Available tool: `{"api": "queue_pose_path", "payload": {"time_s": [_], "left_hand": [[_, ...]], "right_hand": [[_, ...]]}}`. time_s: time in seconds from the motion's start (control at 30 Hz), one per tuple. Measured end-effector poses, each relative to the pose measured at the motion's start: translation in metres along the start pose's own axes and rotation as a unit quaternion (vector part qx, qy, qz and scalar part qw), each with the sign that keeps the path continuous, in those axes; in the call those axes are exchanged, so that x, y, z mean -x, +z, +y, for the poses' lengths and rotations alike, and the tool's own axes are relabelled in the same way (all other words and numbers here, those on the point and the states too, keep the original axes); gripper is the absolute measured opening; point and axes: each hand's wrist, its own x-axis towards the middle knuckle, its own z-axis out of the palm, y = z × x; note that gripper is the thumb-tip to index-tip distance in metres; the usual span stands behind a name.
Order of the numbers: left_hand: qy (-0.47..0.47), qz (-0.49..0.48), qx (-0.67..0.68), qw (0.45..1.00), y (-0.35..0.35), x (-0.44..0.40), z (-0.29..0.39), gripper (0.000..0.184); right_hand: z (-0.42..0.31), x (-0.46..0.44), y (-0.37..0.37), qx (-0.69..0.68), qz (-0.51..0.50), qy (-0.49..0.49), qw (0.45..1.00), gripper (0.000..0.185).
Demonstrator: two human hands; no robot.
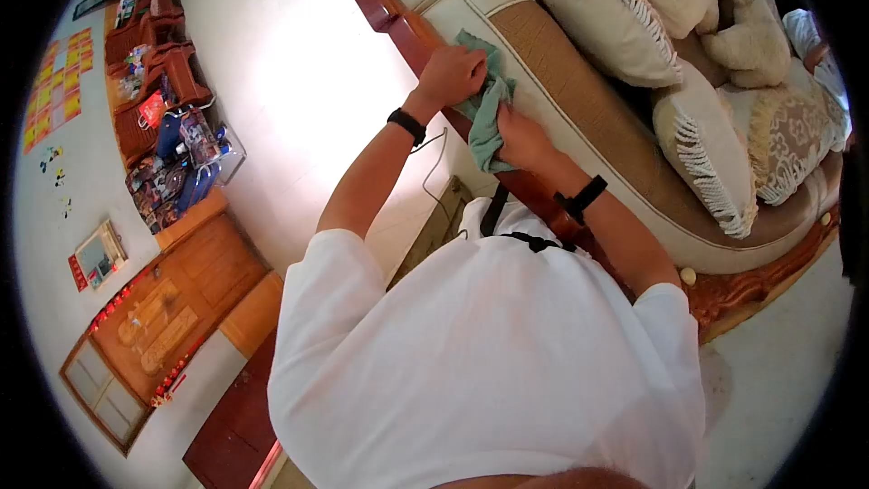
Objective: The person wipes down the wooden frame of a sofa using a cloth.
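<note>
A crumpled green cloth [489, 118] lies over the reddish wooden edge of the sofa, bunched between both hands. My left hand [455, 75] is closed on its upper part, fingers curled into a fist. Lower down, my right hand [527, 139] grips the same cloth, its fingertips partly hidden in the folds. Both hands rest close to the wooden trim [412, 39] and the sofa's cream and brown upholstery [552, 63]. Dark bands circle both wrists.
Cushions with fringes [597, 14] and a plush toy [756, 36] lie on the sofa. A thin cable [434, 172] hangs near a low table [442, 217]. Across the pale floor [272, 54] stand wooden chairs [167, 77], piled bags [186, 149] and a wooden door [172, 308].
</note>
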Motion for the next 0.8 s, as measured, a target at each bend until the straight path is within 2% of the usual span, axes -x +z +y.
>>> {"api": "queue_pose_path", "payload": {"time_s": [0.1, 0.17, 0.2, 0.23, 0.27, 0.4, 0.43, 0.47, 0.5, 0.53, 0.6, 0.67, 0.73, 0.8], "left_hand": [[-0.014, 0.041, 0.009, 0.999, 0.008, 0.002, 0.003, 0.013], [-0.026, 0.060, 0.014, 0.998, 0.009, 0.013, 0.014, 0.014], [-0.032, 0.020, -0.007, 0.999, 0.010, 0.016, 0.027, 0.014], [-0.036, -0.020, -0.029, 0.999, 0.013, 0.017, 0.040, 0.014], [-0.028, -0.021, 0.001, 0.999, 0.022, 0.021, 0.050, 0.016], [-0.009, -0.181, 0.019, 0.983, 0.028, 0.034, 0.118, 0.018], [-0.008, -0.178, 0.016, 0.984, 0.039, 0.039, 0.128, 0.018], [0.038, -0.144, 0.043, 0.988, 0.053, 0.046, 0.133, 0.020], [0.087, -0.110, 0.068, 0.988, 0.053, 0.044, 0.137, 0.022], [0.093, -0.107, 0.062, 0.988, 0.053, 0.041, 0.136, 0.022], [0.057, -0.124, 0.086, 0.987, 0.050, 0.040, 0.137, 0.025], [0.088, -0.138, 0.075, 0.984, 0.041, 0.040, 0.128, 0.026], [0.119, -0.147, 0.063, 0.980, 0.037, 0.034, 0.119, 0.027], [0.128, -0.198, 0.035, 0.971, 0.030, 0.032, 0.113, 0.026]], "right_hand": [[-0.002, 0.015, -0.025, 0.014, -0.041, -0.016, 0.999, 0.077], [-0.012, 0.026, -0.049, 0.104, -0.111, 0.008, 0.988, 0.065], [-0.009, 0.034, -0.049, 0.102, -0.108, 0.007, 0.989, 0.065], [0.000, 0.045, -0.050, 0.095, -0.120, 0.004, 0.988, 0.057], [0.007, 0.057, -0.048, 0.087, -0.132, 0.003, 0.987, 0.050], [0.023, 0.113, -0.046, 0.059, -0.123, 0.020, 0.991, 0.037], [0.024, 0.123, -0.048, 0.089, -0.155, 0.028, 0.984, 0.036], [0.021, 0.130, -0.049, 0.117, -0.184, 0.037, 0.975, 0.035], [0.019, 0.134, -0.048, 0.120, -0.176, 0.035, 0.976, 0.035], [0.018, 0.136, -0.045, 0.129, -0.149, 0.031, 0.980, 0.033], [0.015, 0.137, -0.031, 0.138, -0.123, 0.030, 0.982, 0.032], [0.012, 0.135, -0.011, 0.211, -0.092, 0.005, 0.973, 0.031], [0.010, 0.128, -0.001, 0.233, -0.091, 0.020, 0.968, 0.031], [0.003, 0.121, 0.002, 0.251, -0.093, 0.034, 0.963, 0.031]]}}
